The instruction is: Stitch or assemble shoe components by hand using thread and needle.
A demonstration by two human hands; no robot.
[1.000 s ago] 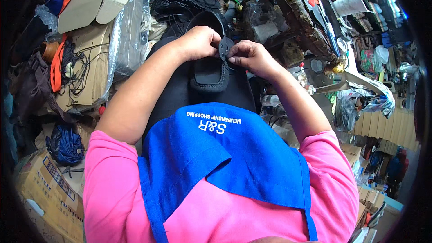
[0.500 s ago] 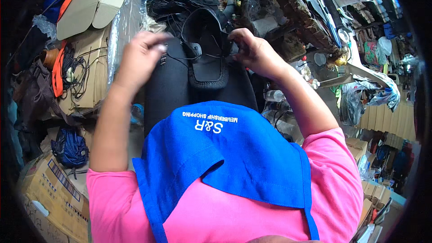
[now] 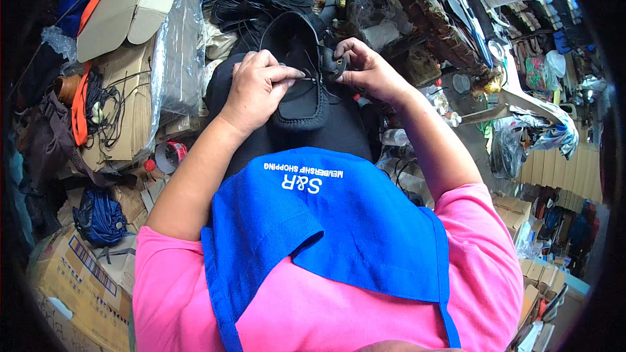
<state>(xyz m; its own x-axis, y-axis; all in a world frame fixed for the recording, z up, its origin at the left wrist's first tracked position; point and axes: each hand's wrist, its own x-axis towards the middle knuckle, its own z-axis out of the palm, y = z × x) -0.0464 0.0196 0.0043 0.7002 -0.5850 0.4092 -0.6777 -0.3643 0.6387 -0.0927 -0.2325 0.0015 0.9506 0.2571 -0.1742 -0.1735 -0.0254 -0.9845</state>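
A black shoe [image 3: 301, 101] with a braided seam round its toe lies on my lap, toe toward me. My left hand [image 3: 261, 85] is closed in a pinch over the shoe's opening. From its fingertips a thin needle [image 3: 309, 79] points right, toward the shoe's side. On the right edge, my right hand [image 3: 365, 68] grips a black side flap [image 3: 334, 65] of the shoe between thumb and fingers; a metal eyelet shows in the flap. Dark cord runs near the flap, though where it ends is unclear.
Coiled black cords and shoe parts [image 3: 261, 0] lie beyond the shoe. Flattened cardboard [image 3: 130, 6] and a clear plastic sheet [image 3: 179, 58] are at left. A cluttered wooden bench [image 3: 443, 19] with tools stands at far right. Plastic bottles [image 3: 396, 137] lie right of my legs.
My left hand has moved right, from beside the shoe to over its opening. My right hand has turned the flap outward, so its eyelet shows.
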